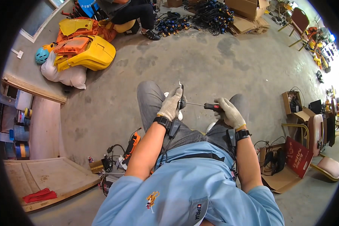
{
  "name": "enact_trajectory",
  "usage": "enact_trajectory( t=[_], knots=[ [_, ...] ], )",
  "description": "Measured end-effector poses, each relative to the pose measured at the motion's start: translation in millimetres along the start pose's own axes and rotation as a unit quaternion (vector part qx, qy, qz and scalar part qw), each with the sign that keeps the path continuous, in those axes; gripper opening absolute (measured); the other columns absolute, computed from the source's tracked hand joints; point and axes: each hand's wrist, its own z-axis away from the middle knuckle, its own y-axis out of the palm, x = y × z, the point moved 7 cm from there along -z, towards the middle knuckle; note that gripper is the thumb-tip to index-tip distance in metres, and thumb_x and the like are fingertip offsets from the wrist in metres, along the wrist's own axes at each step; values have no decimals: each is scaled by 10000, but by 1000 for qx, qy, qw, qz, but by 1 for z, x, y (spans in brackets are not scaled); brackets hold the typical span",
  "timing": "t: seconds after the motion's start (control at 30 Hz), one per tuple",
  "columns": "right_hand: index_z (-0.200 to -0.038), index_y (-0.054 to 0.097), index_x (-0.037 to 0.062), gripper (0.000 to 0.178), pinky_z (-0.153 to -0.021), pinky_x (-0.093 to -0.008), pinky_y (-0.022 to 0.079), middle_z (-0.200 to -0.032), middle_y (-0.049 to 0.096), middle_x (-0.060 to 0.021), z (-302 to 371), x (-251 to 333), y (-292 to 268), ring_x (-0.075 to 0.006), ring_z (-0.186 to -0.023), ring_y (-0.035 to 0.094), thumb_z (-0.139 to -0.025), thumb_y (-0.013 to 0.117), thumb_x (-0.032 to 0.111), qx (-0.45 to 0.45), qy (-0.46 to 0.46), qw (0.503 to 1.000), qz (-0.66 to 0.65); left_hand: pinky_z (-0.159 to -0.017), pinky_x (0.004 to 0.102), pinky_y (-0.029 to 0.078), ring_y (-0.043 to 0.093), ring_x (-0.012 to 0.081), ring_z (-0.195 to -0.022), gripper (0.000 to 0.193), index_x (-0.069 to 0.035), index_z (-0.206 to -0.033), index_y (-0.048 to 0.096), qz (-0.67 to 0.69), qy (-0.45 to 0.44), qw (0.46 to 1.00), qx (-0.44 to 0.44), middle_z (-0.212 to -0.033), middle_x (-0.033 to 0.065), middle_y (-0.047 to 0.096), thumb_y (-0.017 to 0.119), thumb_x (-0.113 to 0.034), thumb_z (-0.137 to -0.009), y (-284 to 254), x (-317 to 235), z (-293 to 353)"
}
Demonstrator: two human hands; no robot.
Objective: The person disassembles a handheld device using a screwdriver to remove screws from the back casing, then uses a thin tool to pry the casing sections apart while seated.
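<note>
Both my hands wear pale knit gloves and meet above my knees. My left hand is closed around a narrow dark part held upright, with a small light metal piece at its top; its exact kind is too small to tell. In my right hand is a screwdriver with a black and red handle. Its thin metal shaft points left, and the tip reaches the dark part or lies right beside it; contact cannot be made out.
Yellow and orange plastic shells lie on white sacks at the far left, near a seated person. Black cables are heaped at the back. An open carton stands by my right, a wooden board by my left.
</note>
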Motion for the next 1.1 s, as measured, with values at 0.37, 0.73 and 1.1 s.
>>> enact_trajectory(
  t=[0.37, 0.73, 1.1],
  knots=[
    [-1350, 546, 7, 391, -815, -336, 584, -1113, 614, -81, -1, 5, -11, -169, -1000, 650, -1029, 620, 216, -11, -100, 995, -19, -609, 267, 565, 665, 138, -718, 474, -84, -1429, 534, -10, 6, 1000, 18, -927, 76, 688, 630, -357, -1054, 2, 4, -5],
    [-1272, 601, 18, 311, -811, -324, 592, -1141, 615, -83, -2, -1, -9, -184, -913, 667, -1024, 634, 203, 25, -37, 998, -47, -602, 261, 568, 657, 134, -707, 449, -67, -1419, 534, -5, 3, 1000, 7, -914, 72, 677, 613, -332, -1065, 2, 2, -4],
    [-1259, 580, -30, 363, -945, -345, 555, -1163, 599, -104, 1, 8, -5, -210, -1021, 634, -927, 707, 41, 38, -78, 992, -95, -621, 269, 579, 675, 139, -748, 476, -79, -1452, 525, -2, -5, 1000, 16, -938, 72, 684, 621, -333, -1061, 2, 1, -2]
  ],
)
